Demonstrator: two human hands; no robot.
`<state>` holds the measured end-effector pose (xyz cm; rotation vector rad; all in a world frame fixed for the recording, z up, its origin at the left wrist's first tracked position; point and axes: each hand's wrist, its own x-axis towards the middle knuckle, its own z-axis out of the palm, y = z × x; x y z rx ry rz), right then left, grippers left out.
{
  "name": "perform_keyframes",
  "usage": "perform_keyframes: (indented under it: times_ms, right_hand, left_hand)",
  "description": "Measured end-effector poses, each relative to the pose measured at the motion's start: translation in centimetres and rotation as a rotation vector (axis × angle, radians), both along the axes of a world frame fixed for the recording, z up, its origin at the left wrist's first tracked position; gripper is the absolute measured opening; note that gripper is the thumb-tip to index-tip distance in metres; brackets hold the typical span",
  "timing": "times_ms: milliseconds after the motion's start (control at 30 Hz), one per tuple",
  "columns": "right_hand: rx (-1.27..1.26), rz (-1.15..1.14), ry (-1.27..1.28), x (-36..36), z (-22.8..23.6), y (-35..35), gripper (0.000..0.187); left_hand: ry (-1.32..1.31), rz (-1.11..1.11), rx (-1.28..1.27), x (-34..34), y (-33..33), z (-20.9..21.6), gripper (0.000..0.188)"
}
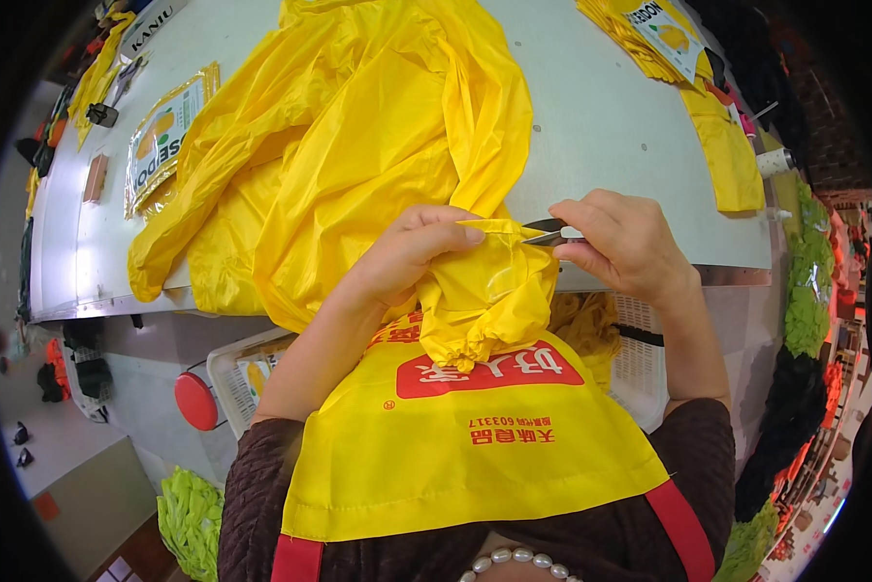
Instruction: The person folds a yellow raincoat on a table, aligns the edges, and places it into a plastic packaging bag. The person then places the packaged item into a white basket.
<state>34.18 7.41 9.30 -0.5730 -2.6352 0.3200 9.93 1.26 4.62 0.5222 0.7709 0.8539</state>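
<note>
A shiny yellow raincoat (358, 145) lies spread over the white table (601, 116) and hangs over its near edge. My left hand (412, 247) pinches the elastic cuff (489, 291) of one sleeve and holds it up. My right hand (620, 242) is closed on small metal snips (548, 233), whose tip touches the yellow fabric at the cuff's top edge. I wear a yellow apron (465, 436) with red print and red straps.
Flat yellow packets (164, 136) in clear bags lie at the table's left. A stack of yellow packets (654, 34) and another yellow garment (727, 145) lie at the right. A white plastic crate (640, 359) sits under the table edge, and a red round stool (195, 400) stands on the floor.
</note>
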Motion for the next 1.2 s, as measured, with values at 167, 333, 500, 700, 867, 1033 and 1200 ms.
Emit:
perform_keyframes:
  times_ms: [167,333,500,700,867,1033,1200]
  right_hand:
    - [-0.009,0.022,-0.040,-0.2,0.0,0.1,0.028]
    - [-0.026,0.020,-0.037,-0.3,-0.4,0.0,0.027]
    - [-0.051,0.021,-0.016,-0.4,-0.6,0.0,0.027]
    - [-0.060,0.006,-0.014,-0.5,-1.0,-0.1,0.026]
    - [-0.064,-0.004,-0.030,-0.6,-1.1,-0.2,0.027]
    - [-0.058,-0.027,-0.040,-0.6,-1.1,-0.2,0.028]
    - [-0.050,-0.035,-0.006,-0.7,-1.6,-0.1,0.028]
  left_hand:
    - [-0.045,-0.002,-0.003,0.1,0.1,0.1,0.018]
    - [-0.029,0.010,-0.015,0.2,0.1,-0.1,0.018]
    - [-0.011,0.003,-0.016,0.3,0.1,-0.2,0.018]
    - [0.028,-0.002,-0.001,0.8,0.0,-0.4,0.018]
    - [-0.007,-0.028,-0.012,1.0,0.3,-0.5,0.019]
    - [0.006,-0.007,-0.015,1.1,0.3,-1.2,0.020]
    - [0.001,0.000,-0.011,1.3,0.4,-1.2,0.020]
